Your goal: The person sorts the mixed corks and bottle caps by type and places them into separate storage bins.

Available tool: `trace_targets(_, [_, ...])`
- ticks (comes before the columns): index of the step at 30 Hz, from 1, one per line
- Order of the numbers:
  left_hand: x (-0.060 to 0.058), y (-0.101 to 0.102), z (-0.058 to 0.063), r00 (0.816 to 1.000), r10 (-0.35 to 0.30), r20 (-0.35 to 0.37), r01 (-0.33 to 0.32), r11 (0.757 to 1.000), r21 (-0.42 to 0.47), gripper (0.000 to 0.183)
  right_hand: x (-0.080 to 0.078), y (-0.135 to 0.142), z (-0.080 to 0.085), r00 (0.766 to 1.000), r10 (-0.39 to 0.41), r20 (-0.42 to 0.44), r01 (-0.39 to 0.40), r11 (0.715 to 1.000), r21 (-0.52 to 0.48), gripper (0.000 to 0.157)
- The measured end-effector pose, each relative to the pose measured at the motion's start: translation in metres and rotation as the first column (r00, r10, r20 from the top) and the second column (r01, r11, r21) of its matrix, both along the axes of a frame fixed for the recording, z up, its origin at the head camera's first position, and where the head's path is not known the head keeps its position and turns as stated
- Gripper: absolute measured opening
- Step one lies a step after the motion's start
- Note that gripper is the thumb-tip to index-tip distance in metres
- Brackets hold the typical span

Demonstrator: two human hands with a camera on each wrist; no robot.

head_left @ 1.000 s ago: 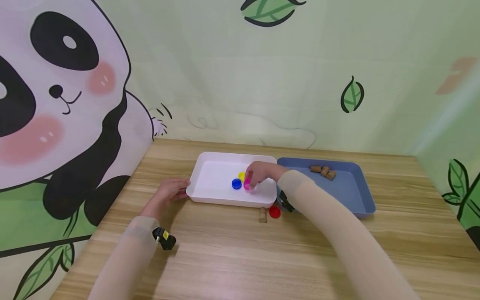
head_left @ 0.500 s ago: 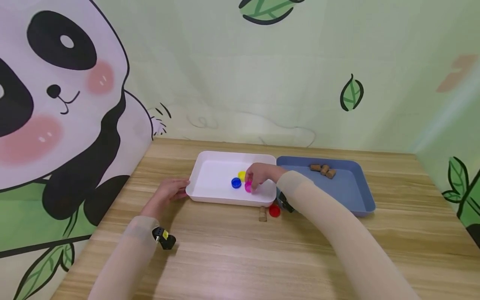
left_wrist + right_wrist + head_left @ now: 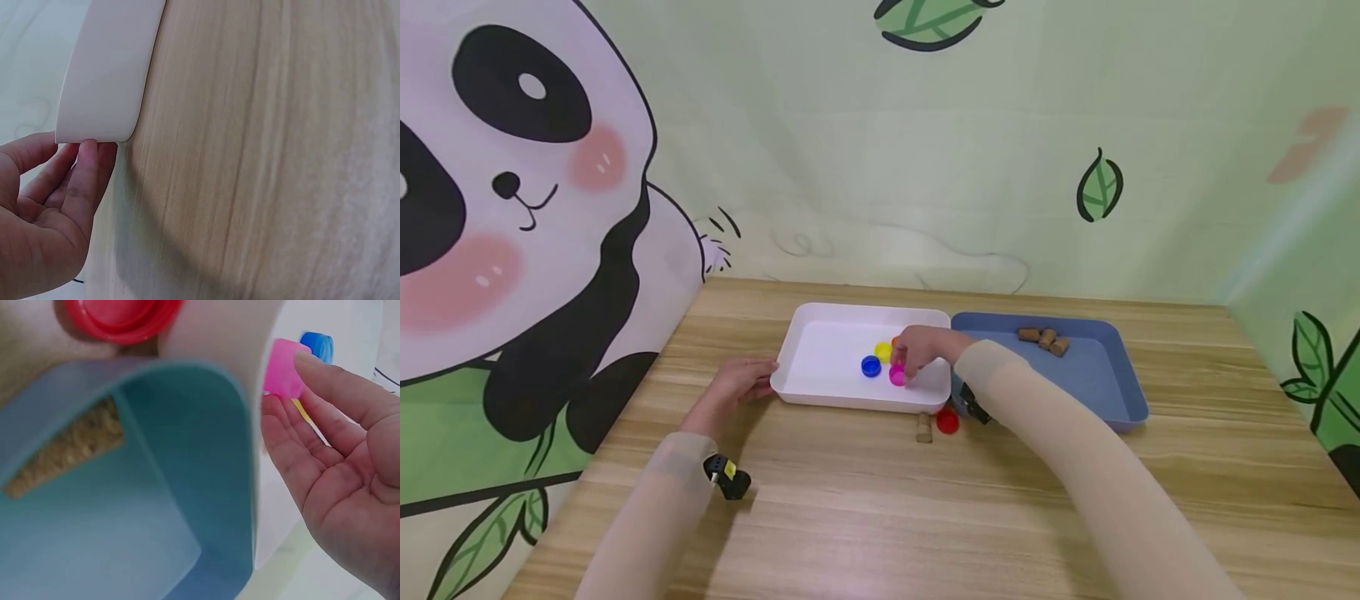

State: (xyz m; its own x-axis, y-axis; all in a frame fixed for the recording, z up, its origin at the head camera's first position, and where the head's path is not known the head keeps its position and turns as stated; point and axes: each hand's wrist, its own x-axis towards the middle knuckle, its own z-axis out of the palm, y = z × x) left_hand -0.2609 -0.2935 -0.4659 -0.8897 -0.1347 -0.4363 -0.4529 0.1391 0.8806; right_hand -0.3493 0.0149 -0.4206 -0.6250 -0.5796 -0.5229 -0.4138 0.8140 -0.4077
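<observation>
My right hand (image 3: 917, 350) is over the right part of the white tray (image 3: 820, 333), pinching a pink bottle cap (image 3: 284, 367) between thumb and fingers. Just left of it lies a blue bottle cap (image 3: 871, 367), with a yellow bottle cap (image 3: 883, 352) behind. A bit of an orange thing (image 3: 895, 342) peeks out past the fingers. At the tray's left end, my left hand (image 3: 743, 382) touches the wall with extended fingertips (image 3: 89, 147).
A blue tray (image 3: 1120, 375) adjoins the white one on the right, with several corks (image 3: 1047, 338) towards its back. In front of the trays, a loose cork (image 3: 924, 427) and a red bottle cap (image 3: 947, 421) lie on the wooden table (image 3: 850, 500).
The pink cap has shifted slightly right, away from the blue cap, with my right hand. More of the yellow cap and a bit of orange now show. My left hand stays at the tray's end.
</observation>
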Motion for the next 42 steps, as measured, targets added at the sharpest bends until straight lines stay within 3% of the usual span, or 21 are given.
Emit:
trace_targets(8, [0.001, -0.001, -0.002, 1.000, -0.002, -0.009, 0.002, 1.000, 0.024, 0.049, -0.007, 0.004, 0.007, 0.999, -0.047, -0.016, 0.047, 0.999, 0.007, 0.037])
trace_targets(17, [0.000, 0.000, -0.001, 1.000, -0.015, -0.018, 0.015, 1.000, -0.002, 0.049, -0.001, 0.020, 0.038, 1.000, -0.021, -0.009, 0.020, 0.997, -0.072, 0.033])
trace_targets(21, [0.000, -0.001, -0.001, 1.000, -0.016, -0.014, 0.016, 1.000, -0.010, 0.049, 0.001, 0.026, 0.048, 0.999, -0.049, 0.012, 0.050, 0.990, -0.133, 0.034])
trace_targets(28, [0.000, -0.002, 0.000, 1.000, -0.027, -0.015, 0.026, 1.000, -0.013, 0.049, 0.006, 0.040, 0.064, 0.997, -0.071, -0.034, 0.064, 0.981, -0.183, 0.031])
trace_targets(35, [0.001, -0.003, -0.002, 0.999, -0.040, -0.023, 0.040, 0.999, -0.018, 0.049, 0.020, 0.061, 0.075, 0.995, -0.093, -0.037, 0.081, 0.965, -0.248, 0.030])
trace_targets(42, [0.001, -0.002, -0.002, 0.999, -0.039, -0.010, 0.038, 0.999, -0.029, 0.049, 0.047, 0.080, 0.072, 0.993, -0.114, -0.043, 0.093, 0.938, -0.334, 0.028])
